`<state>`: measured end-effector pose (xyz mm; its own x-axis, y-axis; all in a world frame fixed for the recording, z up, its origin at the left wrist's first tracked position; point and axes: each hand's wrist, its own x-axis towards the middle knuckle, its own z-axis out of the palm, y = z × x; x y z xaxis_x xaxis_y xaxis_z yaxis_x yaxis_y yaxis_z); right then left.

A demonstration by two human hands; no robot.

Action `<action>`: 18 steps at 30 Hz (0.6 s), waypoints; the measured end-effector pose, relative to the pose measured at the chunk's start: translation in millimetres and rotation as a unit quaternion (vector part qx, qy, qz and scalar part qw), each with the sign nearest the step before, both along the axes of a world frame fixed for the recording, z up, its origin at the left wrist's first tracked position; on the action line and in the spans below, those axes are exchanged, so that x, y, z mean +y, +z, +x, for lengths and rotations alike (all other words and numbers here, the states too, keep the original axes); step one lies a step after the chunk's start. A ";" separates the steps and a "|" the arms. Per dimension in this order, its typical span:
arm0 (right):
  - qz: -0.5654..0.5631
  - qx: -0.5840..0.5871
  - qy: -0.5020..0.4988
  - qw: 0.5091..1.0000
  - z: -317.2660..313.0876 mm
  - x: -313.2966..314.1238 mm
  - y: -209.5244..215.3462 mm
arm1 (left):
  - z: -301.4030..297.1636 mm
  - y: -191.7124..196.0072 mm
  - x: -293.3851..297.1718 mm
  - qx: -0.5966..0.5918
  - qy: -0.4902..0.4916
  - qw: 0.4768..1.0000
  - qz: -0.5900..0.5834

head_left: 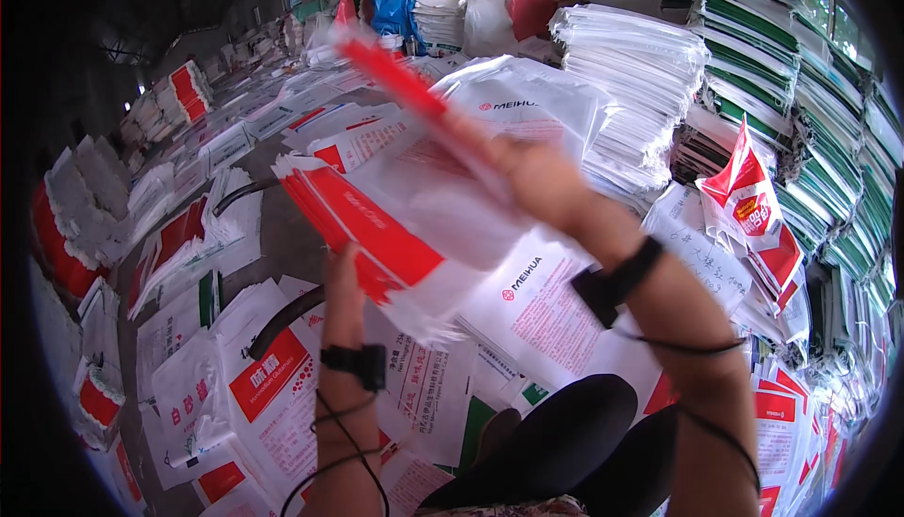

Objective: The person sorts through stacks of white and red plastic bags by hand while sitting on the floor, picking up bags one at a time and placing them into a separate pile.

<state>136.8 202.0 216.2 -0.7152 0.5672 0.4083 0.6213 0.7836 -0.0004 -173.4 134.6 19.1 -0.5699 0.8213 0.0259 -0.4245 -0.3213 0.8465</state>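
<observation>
A bundle of white woven sacks with red bands (363,234) is tilted up in front of me. My left hand (345,272) grips its near left edge, with the thumb showing and the other fingers mostly hidden behind it. To the right and higher, my right hand (532,173) is closed on a sack with a red stripe (405,79), smeared by motion and slanting up to the left. That sack passes above the bundle, and I cannot tell whether they touch. Below them lies a white printed sack (541,296) on a flat pile near my knees.
Tall piles of folded white sacks (626,84) and green-edged sacks (753,74) rise on the right. A crumpled red and white sack (753,216) leans there. Loose sacks (273,385) cover the floor at left, beside a dark curved handle (282,321). Cables hang from both wrists.
</observation>
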 end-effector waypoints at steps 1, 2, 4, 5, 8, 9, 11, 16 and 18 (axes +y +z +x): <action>0.059 0.083 -0.005 0.995 29.4 -2.4 28.0 | -42.3 0.7 4.2 0.115 0.043 0.992 -0.040; 0.055 0.081 -0.083 0.992 46.3 -25.4 61.2 | -90.0 -6.0 -0.5 0.226 0.100 0.965 -0.088; 0.157 0.122 -0.150 0.969 109.2 -44.2 93.9 | -87.6 22.0 -7.4 0.531 0.329 0.763 -0.167; 0.178 0.131 -0.158 0.963 148.6 -44.6 96.9 | -60.3 43.1 -3.8 0.621 0.380 0.644 -0.234; 0.236 0.180 -0.206 0.933 219.0 -100.4 121.6 | 1.7 108.2 -21.5 0.605 0.262 0.751 -0.038; 0.210 0.215 -0.195 0.934 228.0 -120.2 129.4 | 22.6 120.5 -25.2 0.608 0.262 0.749 -0.039; 0.324 0.212 -0.193 0.901 261.6 -145.1 142.7 | 66.1 147.0 -25.7 0.537 0.150 0.819 0.136; 0.460 0.115 -0.219 0.853 316.6 -193.3 210.4 | 136.5 151.4 -18.0 0.512 -0.083 0.819 0.243; 0.465 0.066 -0.165 0.867 272.7 -228.8 228.5 | 185.0 153.2 -33.4 0.379 -0.277 0.835 0.289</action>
<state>409.5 -26.7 444.7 -0.4885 0.1138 0.8651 0.8547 0.2622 0.4481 11.6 101.3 172.3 0.2519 0.6790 0.6896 -0.0564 -0.7011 0.7109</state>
